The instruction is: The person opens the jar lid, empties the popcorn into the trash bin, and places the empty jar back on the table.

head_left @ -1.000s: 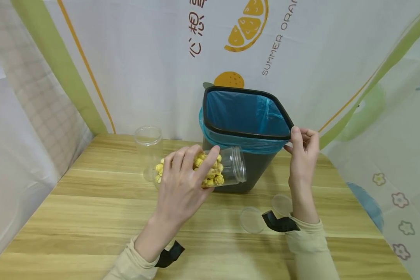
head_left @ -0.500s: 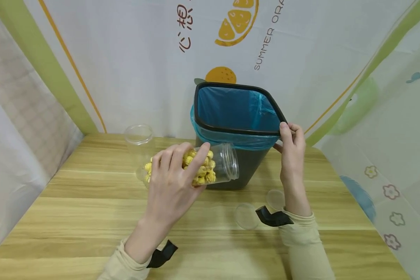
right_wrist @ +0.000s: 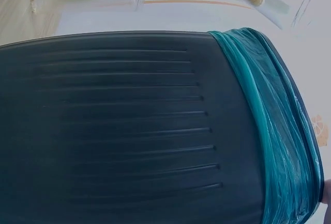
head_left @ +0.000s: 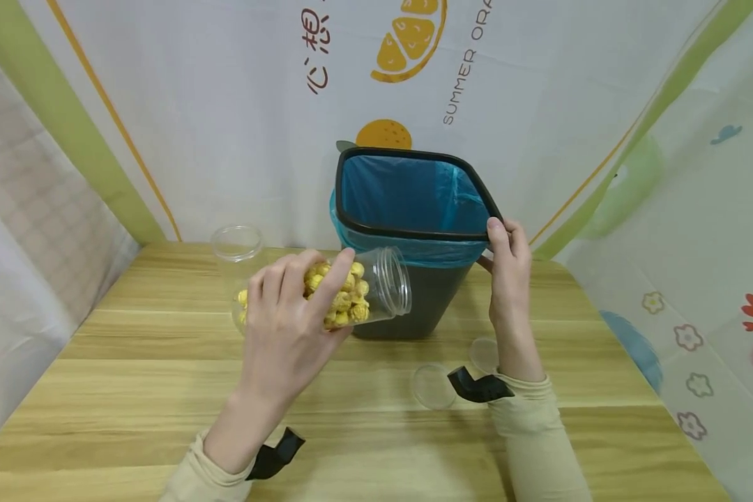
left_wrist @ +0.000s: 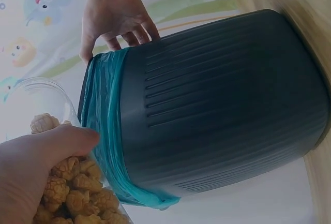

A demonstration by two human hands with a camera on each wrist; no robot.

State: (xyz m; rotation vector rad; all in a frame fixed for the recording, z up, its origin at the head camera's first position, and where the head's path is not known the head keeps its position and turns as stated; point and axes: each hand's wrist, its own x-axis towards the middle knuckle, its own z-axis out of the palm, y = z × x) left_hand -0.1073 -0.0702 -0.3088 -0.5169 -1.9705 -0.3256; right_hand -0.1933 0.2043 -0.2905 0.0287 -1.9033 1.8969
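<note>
In the head view my left hand [head_left: 282,328] grips a clear plastic jar [head_left: 379,282] from above, tipped on its side. Its uncovered mouth points right, in front of the trash bin. Yellow popcorn [head_left: 345,307] stays inside, towards the base; the left wrist view shows the thumb [left_wrist: 75,140] across the jar. The dark grey trash bin [head_left: 408,307] stands upright with a blue liner [head_left: 420,254] folded over its edge under a black rim [head_left: 408,232]. My right hand [head_left: 510,268] holds the rim's near right corner, thumb on top and fingers beneath.
Behind the held jar, a second clear jar [head_left: 235,244] stands upright at the back left. Two clear round lids, a nearer lid [head_left: 434,387] and a farther lid [head_left: 484,354], lie on the wooden table [head_left: 351,446] before the bin. A printed curtain [head_left: 238,118] hangs close behind.
The head view has turned, so the bin, jars and hands appear further left. Both hands keep their holds, and the tipped jar's mouth sits slightly higher against the bin.
</note>
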